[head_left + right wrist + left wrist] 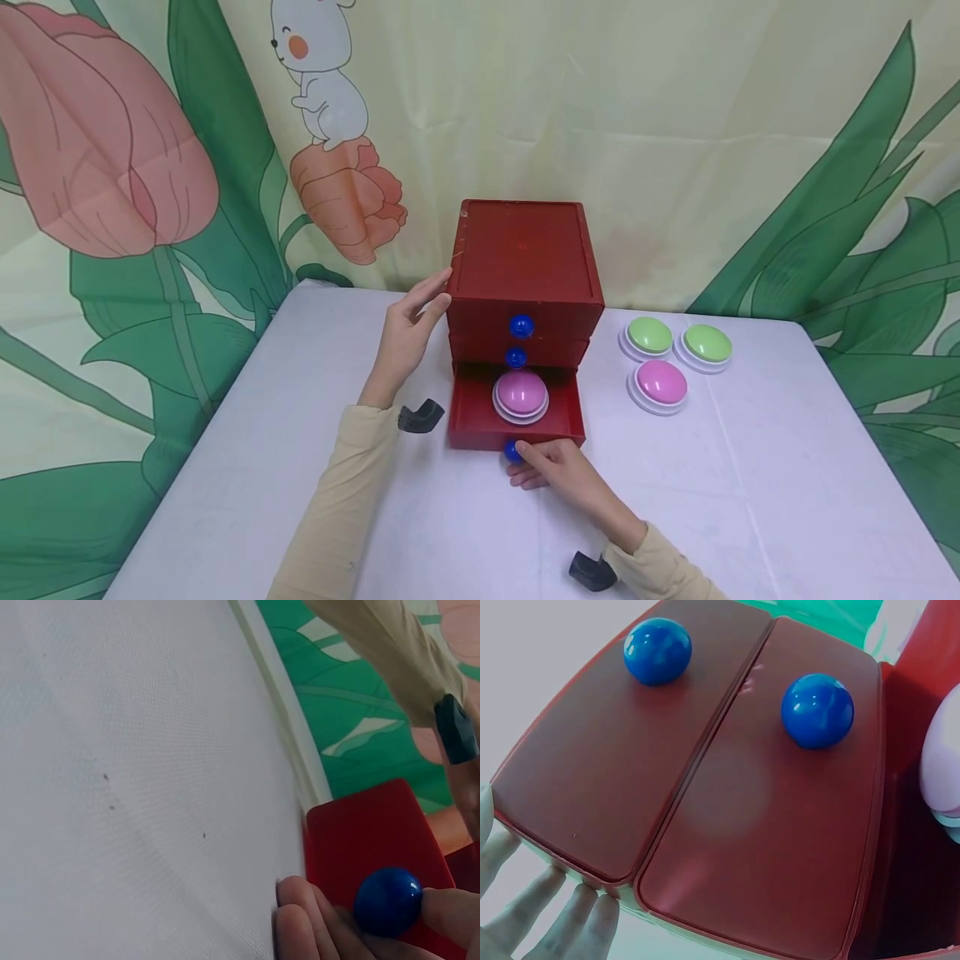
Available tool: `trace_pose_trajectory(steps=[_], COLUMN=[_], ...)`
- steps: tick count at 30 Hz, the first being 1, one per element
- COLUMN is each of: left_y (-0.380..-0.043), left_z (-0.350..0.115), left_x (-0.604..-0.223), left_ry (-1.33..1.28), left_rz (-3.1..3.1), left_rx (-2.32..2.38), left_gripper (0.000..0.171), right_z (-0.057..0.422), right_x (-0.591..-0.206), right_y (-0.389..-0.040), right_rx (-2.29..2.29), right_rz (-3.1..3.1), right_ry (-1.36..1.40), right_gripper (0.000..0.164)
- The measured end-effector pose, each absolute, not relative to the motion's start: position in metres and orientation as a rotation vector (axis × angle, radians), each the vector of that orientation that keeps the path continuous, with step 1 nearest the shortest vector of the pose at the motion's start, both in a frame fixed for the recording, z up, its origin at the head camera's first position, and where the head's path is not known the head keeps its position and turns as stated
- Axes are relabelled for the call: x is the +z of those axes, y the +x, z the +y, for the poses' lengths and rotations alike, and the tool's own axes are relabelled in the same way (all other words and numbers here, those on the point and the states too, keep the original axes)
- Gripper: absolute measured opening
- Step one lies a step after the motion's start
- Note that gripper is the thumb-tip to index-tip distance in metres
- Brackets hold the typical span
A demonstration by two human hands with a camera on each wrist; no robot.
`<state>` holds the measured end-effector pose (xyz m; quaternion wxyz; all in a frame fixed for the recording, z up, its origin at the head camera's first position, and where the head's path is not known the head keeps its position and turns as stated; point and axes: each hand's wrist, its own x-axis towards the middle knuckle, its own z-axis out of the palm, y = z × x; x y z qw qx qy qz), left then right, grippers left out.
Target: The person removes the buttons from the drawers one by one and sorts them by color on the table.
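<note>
A dark red three-drawer cabinet [525, 250] stands at the back of the table, each drawer front bearing a round blue knob. The bottom drawer [472, 417] is pulled out, and a pink dome light on a white base [522, 393] sits inside it. My right hand [562, 475] pinches the bottom drawer's blue knob [388, 901] between thumb and fingers. Against the cabinet's left side rests my left hand [408, 333], fingers straight; the left wrist view shows its fingers [570, 922] along the edge of the two closed upper drawers [780, 825].
Right of the cabinet lie two green dome lights, one [649, 335] beside the other [707, 343], and a pink one [662, 382] in front of them. A printed curtain [510, 100] hangs behind the white-covered table [750, 467].
</note>
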<state>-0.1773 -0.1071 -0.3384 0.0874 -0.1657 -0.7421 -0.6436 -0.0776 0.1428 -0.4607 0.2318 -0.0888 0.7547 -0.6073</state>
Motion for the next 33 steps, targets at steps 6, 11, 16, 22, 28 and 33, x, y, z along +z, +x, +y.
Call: trace_pose_trajectory(steps=[6,11,16,22,28,33], left_y=[-0.177,-0.177,-0.176,-0.176,-0.176,-0.177], left_z=[-0.107,-0.107,-0.107,-0.107,-0.107,-0.107], left_x=[-0.338,-0.338,-0.338,-0.337,-0.338,-0.338], left_ry=[-0.489,-0.484,-0.485,-0.481,-0.476,-0.479], left_rz=[-2.218,-2.224,-2.221,-2.219,-2.212,-2.208], left_rx=[-1.908,-1.901,-1.904,-1.906,-1.91,-1.921], left_gripper=[0.045,0.045,0.045,0.045,0.045,0.045], right_z=[0.143,0.142,0.141,0.141,0.14,0.139], right_x=[-0.464,-0.463,-0.462,-0.465,-0.465,-0.465], right_y=[-0.075,-0.073,-0.071,-0.069,-0.067,-0.065], right_rx=[-1.671,-1.678,-1.683,-1.685,-1.686,-1.701], right_rz=[2.065,2.058,2.056,2.057,2.052,2.037], right_ry=[-0.246,-0.261,-0.282,-0.308,-0.314,-0.286], right_gripper=[0.044,0.042,0.042,0.042,0.043,0.042])
